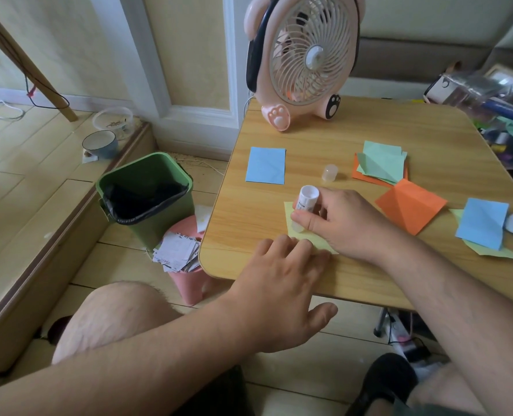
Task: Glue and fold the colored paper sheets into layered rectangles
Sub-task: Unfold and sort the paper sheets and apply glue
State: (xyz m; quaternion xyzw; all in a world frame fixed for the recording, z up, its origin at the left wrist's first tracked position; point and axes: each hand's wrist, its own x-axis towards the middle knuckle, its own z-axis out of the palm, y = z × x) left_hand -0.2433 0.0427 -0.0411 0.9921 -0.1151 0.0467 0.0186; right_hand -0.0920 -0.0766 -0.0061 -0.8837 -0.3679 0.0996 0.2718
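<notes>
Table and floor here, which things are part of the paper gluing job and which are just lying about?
In use: glue stick held by right hand, yellow sheet under left hand, glue cap, blue sheet, orange sheet, green stack.

Lying about: fan, green bin, bowl.

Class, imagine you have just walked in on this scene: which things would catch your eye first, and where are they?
First, the right hand gripping a white glue stick tip-down on a pale yellow paper sheet at the wooden table's near edge, while the left hand presses that sheet flat. Next, the pink paw-footed desk fan at the table's far side. Then the bright orange creased paper just right of the hands.
</notes>
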